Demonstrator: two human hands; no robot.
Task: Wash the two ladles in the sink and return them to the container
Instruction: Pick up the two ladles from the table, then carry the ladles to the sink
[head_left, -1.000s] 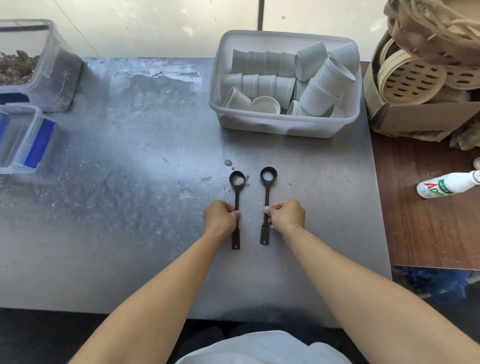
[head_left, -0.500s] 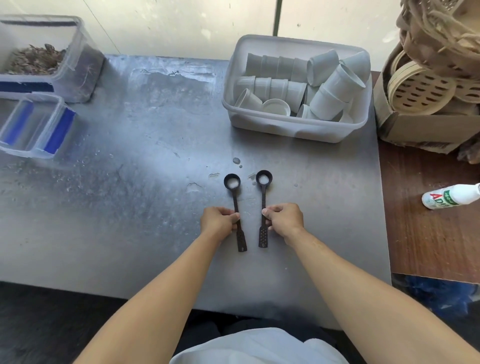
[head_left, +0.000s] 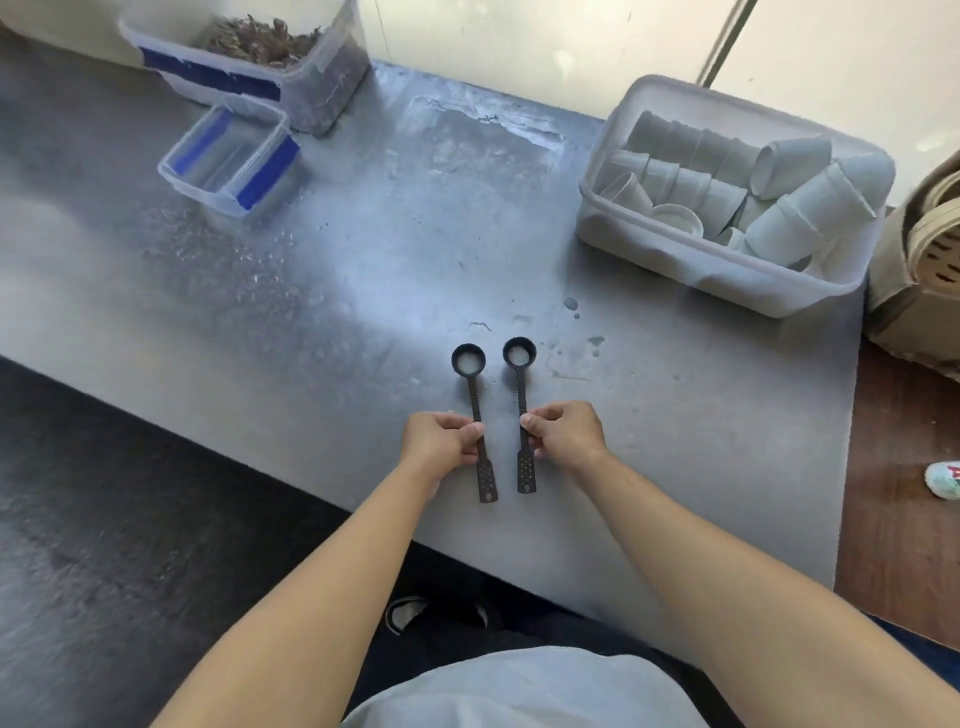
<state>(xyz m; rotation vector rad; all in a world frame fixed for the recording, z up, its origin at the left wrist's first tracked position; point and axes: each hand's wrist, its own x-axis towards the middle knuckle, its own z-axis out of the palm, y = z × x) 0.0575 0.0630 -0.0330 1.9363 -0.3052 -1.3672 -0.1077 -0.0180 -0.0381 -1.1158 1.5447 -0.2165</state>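
Note:
Two small black ladles lie side by side over the metal table, bowls pointing away from me. My left hand pinches the handle of the left ladle near its middle. The right ladle is pinched the same way by my right hand. Both round bowls hold something pale. The perforated handle ends stick out toward me below my fingers. No sink is in view.
A white tub of several white cups stands at the back right. An open clear container with blue sides and a bigger tub of dry brown matter sit back left. Right of the table: a cardboard box, a bottle, wooden surface.
The view has swung left and turned, so the tubs at the back left come into sight. Both hands keep pinching the ladles, which stay side by side over the table.

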